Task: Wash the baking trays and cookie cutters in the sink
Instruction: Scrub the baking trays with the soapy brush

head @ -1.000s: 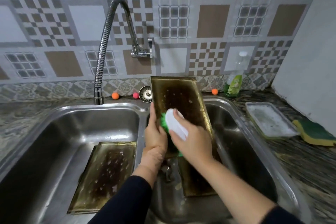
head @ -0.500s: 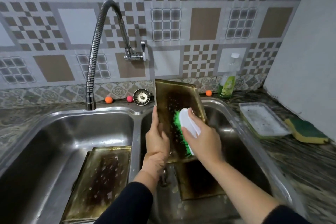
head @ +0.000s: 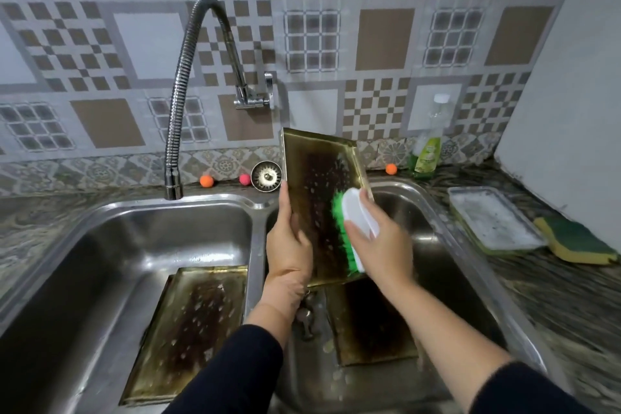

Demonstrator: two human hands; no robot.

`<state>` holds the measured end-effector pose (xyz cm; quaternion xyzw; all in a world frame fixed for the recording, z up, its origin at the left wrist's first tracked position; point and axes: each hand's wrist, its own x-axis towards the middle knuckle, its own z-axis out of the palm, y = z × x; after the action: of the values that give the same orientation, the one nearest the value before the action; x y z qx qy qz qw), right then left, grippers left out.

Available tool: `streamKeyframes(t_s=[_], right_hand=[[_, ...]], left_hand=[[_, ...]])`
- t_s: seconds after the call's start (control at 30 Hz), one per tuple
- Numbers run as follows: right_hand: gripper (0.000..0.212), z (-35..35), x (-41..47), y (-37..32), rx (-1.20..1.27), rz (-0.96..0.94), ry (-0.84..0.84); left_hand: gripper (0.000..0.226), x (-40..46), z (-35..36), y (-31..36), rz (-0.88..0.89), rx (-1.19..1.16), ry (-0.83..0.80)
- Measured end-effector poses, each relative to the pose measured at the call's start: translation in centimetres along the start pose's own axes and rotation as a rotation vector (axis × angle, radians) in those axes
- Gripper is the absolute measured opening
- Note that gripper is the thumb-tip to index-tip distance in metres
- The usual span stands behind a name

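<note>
Left hand (head: 289,242) clamped on left edge of upright baking tray (head: 321,191), held above right basin (head: 447,265). Right hand (head: 381,245) gripping white scrub brush (head: 358,218), green bristles pressed against tray's lower right face. 2nd tray (head: 369,323) flat in right basin; 3rd tray (head: 188,329) leaning in left basin (head: 141,239). Faucet (head: 188,84) behind left basin. Sponge (head: 574,242) on counter, right.
</note>
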<state>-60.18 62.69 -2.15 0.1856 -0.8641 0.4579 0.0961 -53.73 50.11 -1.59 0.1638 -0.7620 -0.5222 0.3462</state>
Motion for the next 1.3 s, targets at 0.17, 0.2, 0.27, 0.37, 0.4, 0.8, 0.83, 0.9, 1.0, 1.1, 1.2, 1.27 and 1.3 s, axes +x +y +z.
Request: streamKeyframes(t_s=[0.17,0.2,0.27,0.37,0.4,0.8,0.83,0.9,1.0,1.1,1.2,1.27,1.3], right_hand=[[0.069,-1.3,2.4,-1.9,0.309,0.065,-0.057],[0.073,-1.9,3.5,-3.2,0.36,0.047,-0.053],[0.082,-2.8,5.2,-5.6,0.364,0.021,-0.036],[0.091,-2.8,6.4,-7.8,0.196,0.051,0.018],[0.091,-2.5,6.5,-8.0,0.154,0.083,0.055],[0.085,-5.4,6.5,-6.0,0.544,0.223,0.163],[0.085,-5.8,6.5,-6.1,0.563,0.196,0.151],[0.085,-6.1,6.4,-6.1,0.6,0.144,0.13],[0.085,-6.3,6.1,-6.1,0.643,0.1,0.118],[0.085,-6.9,6.4,-5.9,0.683,0.115,0.144],[0.083,-7.6,7.2,-4.9,0.563,0.143,0.171],[0.081,-8.3,7.6,-4.1,0.366,0.151,0.168],[0.081,-8.8,7.8,-3.6,0.245,0.155,0.163]], left_hand=[[0.086,-0.6,-0.6,-0.3,0.03,0.36,-0.005],[0.089,-0.7,-0.4,-0.4,0.073,0.434,-0.029],[0.09,-1.1,0.4,-0.1,0.144,0.548,-0.065],[0.086,-2.1,1.9,0.6,0.252,0.704,-0.061],[0.084,-2.4,2.4,0.6,0.298,0.738,-0.041],[0.062,-1.4,1.2,-0.8,-0.17,0.545,-0.424],[0.064,-1.2,1.0,-0.9,-0.206,0.507,-0.434],[0.069,-1.2,0.7,-1.2,-0.291,0.387,-0.44],[0.073,-1.8,0.6,-1.6,-0.392,0.269,-0.485],[0.069,-2.5,1.4,-1.1,-0.369,0.105,-0.395],[0.054,-2.6,1.6,-0.5,-0.267,-0.049,-0.174],[0.045,-1.8,1.2,-0.5,-0.201,-0.061,-0.078],[0.044,-1.3,1.1,-0.4,-0.181,-0.049,-0.07]])
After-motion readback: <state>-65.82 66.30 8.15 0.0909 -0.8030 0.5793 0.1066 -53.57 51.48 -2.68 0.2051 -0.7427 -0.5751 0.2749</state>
